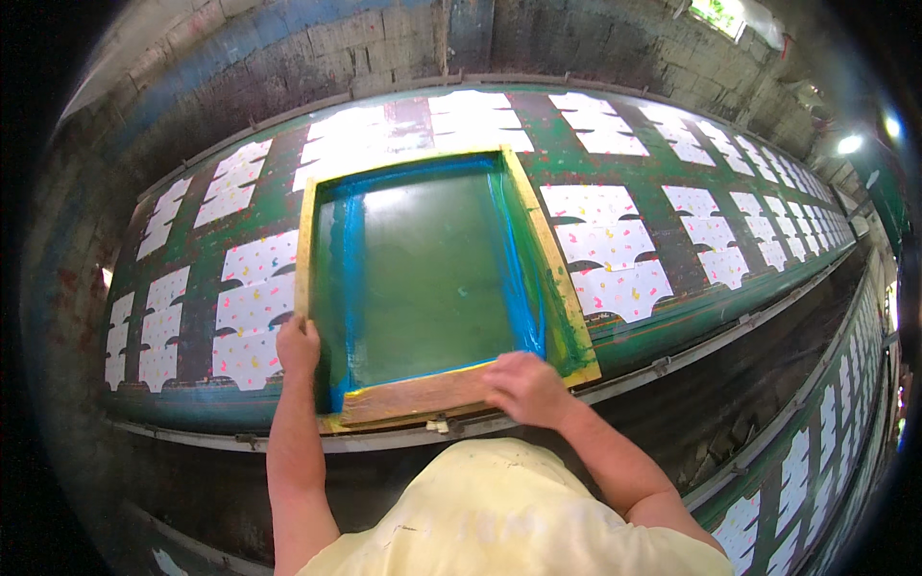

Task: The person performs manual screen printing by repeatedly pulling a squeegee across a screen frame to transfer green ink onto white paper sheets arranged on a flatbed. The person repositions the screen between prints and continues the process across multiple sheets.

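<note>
A screen printing frame (305, 240) with yellow rims, a green mesh and blue ink streaks lies on the long green printing table (519, 177). My left hand (299, 341) grips the frame's left side near its lower corner, fingers curled round it. Along the frame's lower end is a wooden squeegee bar (413, 396) with a thin yellow and blue edge. My right hand (526, 389) is closed on the right end of this bar. White fabric pieces (600, 252) with small coloured patterns are laid in rows on both sides of the frame.
A metal rail (667, 352) runs along the near table edge. A second table with similar pieces (797, 470) stands at the lower right, across a dark gap. A concrete block wall (547, 38) rises behind the table, and lamps (849, 144) hang at the right.
</note>
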A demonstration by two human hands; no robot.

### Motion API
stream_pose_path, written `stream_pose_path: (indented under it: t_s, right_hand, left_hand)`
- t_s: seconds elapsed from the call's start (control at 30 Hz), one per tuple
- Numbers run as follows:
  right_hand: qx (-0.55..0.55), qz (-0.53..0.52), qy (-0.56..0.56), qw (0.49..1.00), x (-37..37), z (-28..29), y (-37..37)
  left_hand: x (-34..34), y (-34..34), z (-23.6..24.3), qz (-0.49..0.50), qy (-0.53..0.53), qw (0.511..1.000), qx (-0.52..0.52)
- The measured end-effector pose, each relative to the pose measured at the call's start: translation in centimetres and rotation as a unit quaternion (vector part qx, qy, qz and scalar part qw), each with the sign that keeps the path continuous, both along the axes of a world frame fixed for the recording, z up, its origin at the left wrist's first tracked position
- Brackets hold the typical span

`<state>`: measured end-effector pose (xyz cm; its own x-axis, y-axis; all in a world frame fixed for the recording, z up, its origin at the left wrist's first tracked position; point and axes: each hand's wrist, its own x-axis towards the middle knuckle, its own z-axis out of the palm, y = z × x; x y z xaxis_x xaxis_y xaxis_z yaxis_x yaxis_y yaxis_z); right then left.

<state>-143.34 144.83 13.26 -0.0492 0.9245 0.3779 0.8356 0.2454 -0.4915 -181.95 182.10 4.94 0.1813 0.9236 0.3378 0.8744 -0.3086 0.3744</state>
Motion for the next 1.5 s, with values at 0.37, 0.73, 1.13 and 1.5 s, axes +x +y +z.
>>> stream_pose_path:
  t_s: [0.37,0.73,1.13,1.5]
  right_hand:
    - [-0.105,-0.304,0.004,0.947,15.1,-5.1,0.7]
    - [-0.151,-0.375,0.042,0.914,16.0,-6.0,6.4]
    - [-0.114,-0.361,0.080,0.922,16.5,-1.8,6.4]
    - [-0.077,-0.375,0.094,0.919,30.6,-0.8,2.0]
  left_hand:
    - [3.0,-0.1,1.9,0.170,0.062,0.980,-0.080]
    - [1.0,0.9,0.2,0.125,-0.013,0.988,-0.090]
    - [-1.2,3.3,-0.5,0.091,-0.171,0.969,-0.155]
    - [11.2,-1.9,2.1,0.058,-0.219,0.962,-0.155]
